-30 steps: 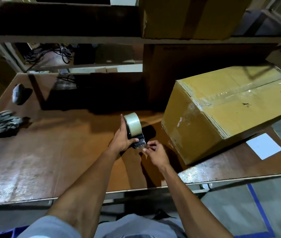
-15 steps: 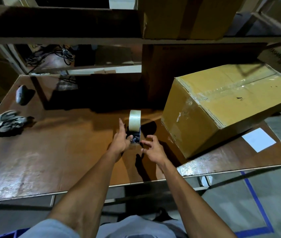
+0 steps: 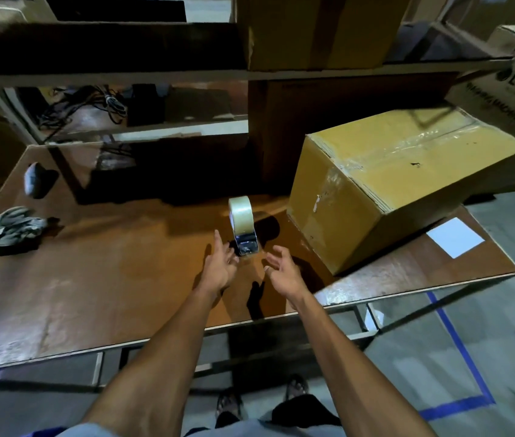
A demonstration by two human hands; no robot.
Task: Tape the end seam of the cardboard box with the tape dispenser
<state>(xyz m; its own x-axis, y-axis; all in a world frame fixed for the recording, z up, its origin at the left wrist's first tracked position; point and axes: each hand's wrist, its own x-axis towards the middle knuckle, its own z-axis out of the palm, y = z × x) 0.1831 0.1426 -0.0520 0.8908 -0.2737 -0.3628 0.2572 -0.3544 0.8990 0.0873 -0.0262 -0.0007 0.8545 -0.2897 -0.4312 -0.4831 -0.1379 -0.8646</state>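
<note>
A tape dispenser with a roll of clear tape stands upright on the brown wooden table, near its middle. My left hand hovers just left of it, fingers spread, holding nothing. On the dispenser's other side my right hand is also open and apart from it. A yellow cardboard box lies to the right on the table, with clear tape along its top seam and down the end facing me.
Grey work gloves and a dark rounded object lie at the table's left. A white sheet sits by the right edge. Shelving with another box rises behind; blue floor tape marks the floor.
Both hands have let go of the dispenser and drawn back toward me; it now stands alone on the table. The view has pulled back.
</note>
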